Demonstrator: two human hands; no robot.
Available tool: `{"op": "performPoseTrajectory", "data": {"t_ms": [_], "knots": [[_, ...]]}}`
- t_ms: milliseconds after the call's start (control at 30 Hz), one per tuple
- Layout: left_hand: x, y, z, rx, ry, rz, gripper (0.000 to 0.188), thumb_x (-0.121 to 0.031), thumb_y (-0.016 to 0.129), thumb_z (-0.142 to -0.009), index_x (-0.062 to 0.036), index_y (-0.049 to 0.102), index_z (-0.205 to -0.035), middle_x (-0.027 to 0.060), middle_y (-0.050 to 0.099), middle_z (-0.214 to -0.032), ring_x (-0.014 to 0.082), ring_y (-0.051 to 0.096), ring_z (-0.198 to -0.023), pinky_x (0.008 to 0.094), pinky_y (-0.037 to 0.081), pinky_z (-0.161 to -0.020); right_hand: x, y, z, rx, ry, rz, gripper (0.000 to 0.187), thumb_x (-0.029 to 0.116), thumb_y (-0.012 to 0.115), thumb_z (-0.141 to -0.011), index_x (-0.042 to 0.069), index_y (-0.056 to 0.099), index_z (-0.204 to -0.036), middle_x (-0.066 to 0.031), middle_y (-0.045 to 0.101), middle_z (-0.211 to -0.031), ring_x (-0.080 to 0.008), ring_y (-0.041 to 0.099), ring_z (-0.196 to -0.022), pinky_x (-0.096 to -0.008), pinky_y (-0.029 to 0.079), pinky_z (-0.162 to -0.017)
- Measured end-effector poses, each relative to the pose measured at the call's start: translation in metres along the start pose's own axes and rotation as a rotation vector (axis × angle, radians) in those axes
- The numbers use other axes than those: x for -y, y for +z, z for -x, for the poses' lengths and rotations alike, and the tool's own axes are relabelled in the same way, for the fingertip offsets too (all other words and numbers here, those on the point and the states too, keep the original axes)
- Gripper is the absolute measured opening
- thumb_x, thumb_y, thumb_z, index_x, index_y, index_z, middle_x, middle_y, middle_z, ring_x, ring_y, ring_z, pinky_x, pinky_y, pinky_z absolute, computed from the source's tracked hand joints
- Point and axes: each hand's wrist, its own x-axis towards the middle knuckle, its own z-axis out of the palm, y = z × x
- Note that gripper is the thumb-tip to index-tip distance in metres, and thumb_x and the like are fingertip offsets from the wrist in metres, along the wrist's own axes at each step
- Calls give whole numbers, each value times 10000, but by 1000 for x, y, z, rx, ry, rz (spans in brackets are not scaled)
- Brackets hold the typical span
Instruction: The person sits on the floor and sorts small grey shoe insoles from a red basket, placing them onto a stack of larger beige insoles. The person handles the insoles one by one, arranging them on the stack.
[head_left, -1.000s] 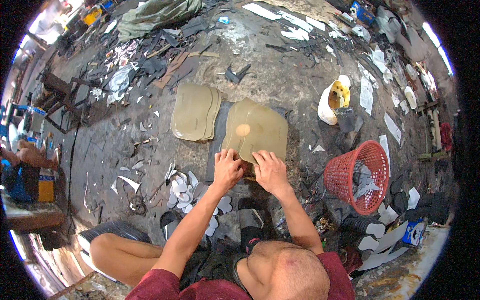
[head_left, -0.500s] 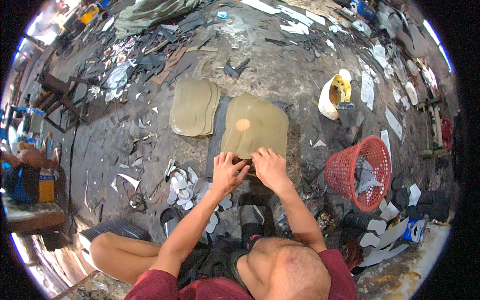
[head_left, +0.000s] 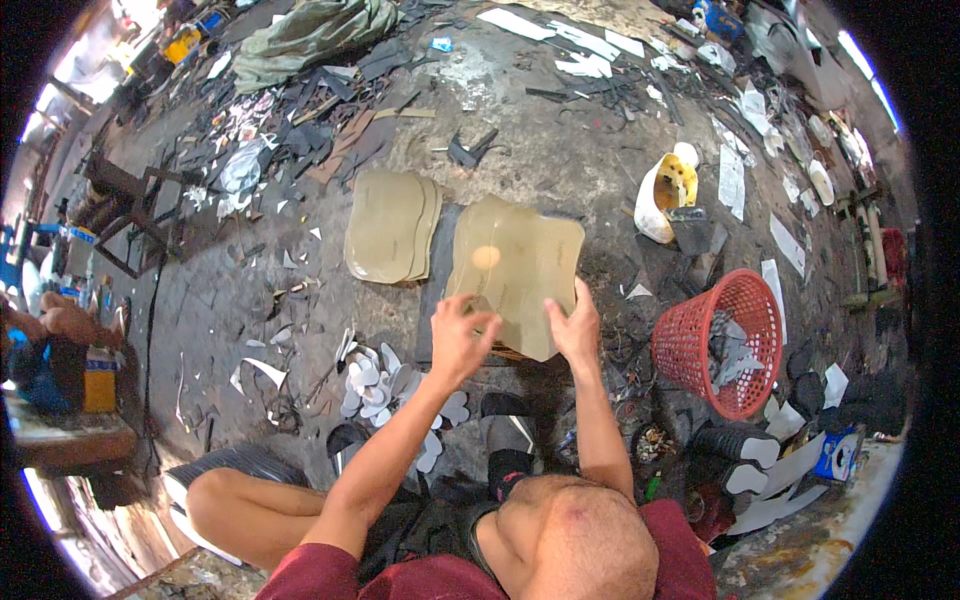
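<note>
Plainly, the right edge of an olive sheet (head_left: pixel 535 275) is pinched by the right hand (head_left: pixel 577 325), with the thumb laid on top and the fingers wrapped around the edge. The left hand (head_left: pixel 462 340) is blurred and held loosely spread at the sheet's near left corner; whether the surface is touched by its fingertips cannot be told. The sheet is thus placed just beyond and between the two hands, and is partly underlaid by a dark slab (head_left: pixel 430 320). Faint dark lettering is borne by the sheet in two places, one beyond the left hand and one beyond the right, but it is too small to be made out. A round orange spot (head_left: pixel 487 257) is also seen on it, beyond the left hand. Farther out and to the left of that hand, a stack of similar sheets (head_left: pixel 385 230) is laid on the floor (head_left: pixel 240 300), and a small dark mark is carried by its top sheet. Pale cutouts (head_left: pixel 370 380) are heaped to the left of the left hand and nearer the body. Well to the right of the right hand, a red basket (head_left: pixel 685 345) is tipped over, and nearer the body a blue-and-white packet (head_left: pixel 838 455) is seen, its print unreadable.
</note>
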Motion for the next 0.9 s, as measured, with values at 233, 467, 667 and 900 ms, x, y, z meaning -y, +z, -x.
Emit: {"op": "performPoseTrajectory", "data": {"t_ms": [233, 467, 667, 900], "knots": [[-8, -49, -29, 367, -662, 1175, 418, -138, 804, -911, 24, 674, -1274, 91, 753, -1116, 163, 697, -1006, 300, 532, -941, 46, -18, 21, 18, -156, -340, 1302, 174, 952, -711, 146, 58, -1657, -203, 596, -1304, -300, 644, -1155, -452, 520, -1011], [-36, -81, -9, 535, -763, 1371, 257, -243, 696, -995, -5, 724, -1087, 118, 764, -1028, 240, 754, -893, 372, 613, -775, 95, -41, 48, -11, -591, 215, 1283, 281, 998, -577, 189, 274, -1632, -194, 285, -1632, -425, 323, -1450, -604, 398, -1117], [30, -76, 18, 14, -591, 998, 303, -253, 720, -979, 18, 740, -1114, 119, 752, -929, 227, 726, -819, 344, 560, -693, 119, -88, 44, 272, -692, -30, 87, 90, 820, -810, 81, 737, -835, -43, 762, -851, -258, 741, -853, -433, 558, -950], [75, 12, 99, -1, -313, -152, 466, -162, 832, -748, -54, 742, -1192, 141, 672, -1080, 340, 638, -1057, 443, 523, -956, 58, -54, 45, 585, -231, 103, 428, 276, 791, -887, 42, 697, -1232, -117, 732, -1208, -231, 735, -896, -360, 570, -834]]}}
